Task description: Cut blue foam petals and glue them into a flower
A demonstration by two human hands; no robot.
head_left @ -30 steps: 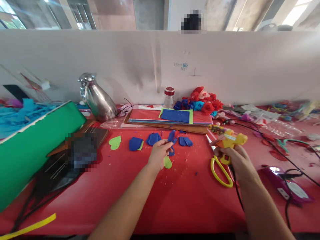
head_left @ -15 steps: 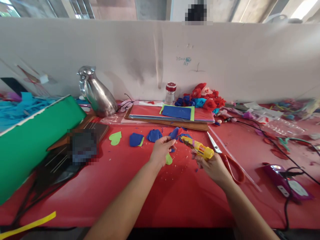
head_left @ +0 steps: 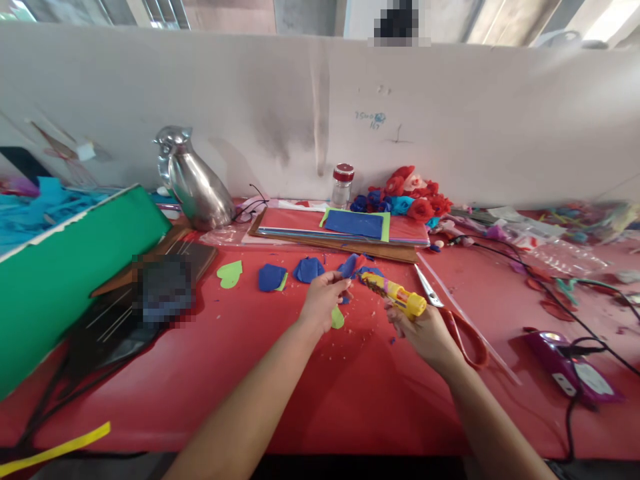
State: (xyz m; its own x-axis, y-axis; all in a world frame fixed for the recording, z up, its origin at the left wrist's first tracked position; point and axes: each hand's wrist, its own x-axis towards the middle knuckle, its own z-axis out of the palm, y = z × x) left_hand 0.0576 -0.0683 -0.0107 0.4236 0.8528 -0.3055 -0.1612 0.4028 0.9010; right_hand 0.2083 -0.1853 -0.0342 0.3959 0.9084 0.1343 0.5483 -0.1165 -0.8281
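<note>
My left hand [head_left: 323, 299] pinches a blue paper petal [head_left: 349, 265] with a bit of red at its far side. In my right hand [head_left: 425, 330] is a yellow hot glue gun [head_left: 397, 293], its nozzle pointing left and close by the petal. Exactly where the nozzle touches is too small to tell. Blue paper pieces [head_left: 308, 269] lie in a row behind my left hand, one overlapping a green piece. A green paper heart [head_left: 230, 274] sits farther left, and another green piece [head_left: 338, 318] shows just under my left hand.
Large scissors [head_left: 465, 337] with red handles lie right of my right hand. Behind are stacked paper sheets [head_left: 295, 223], a lidded jar [head_left: 341, 187] and paper flowers [head_left: 420, 200]. A steel jug [head_left: 197, 183] and green box [head_left: 90, 267] stand left; a purple power strip [head_left: 573, 367] lies right.
Both hands stay almost still, with the petal and the glue gun held close together. The view has shifted very slightly.
</note>
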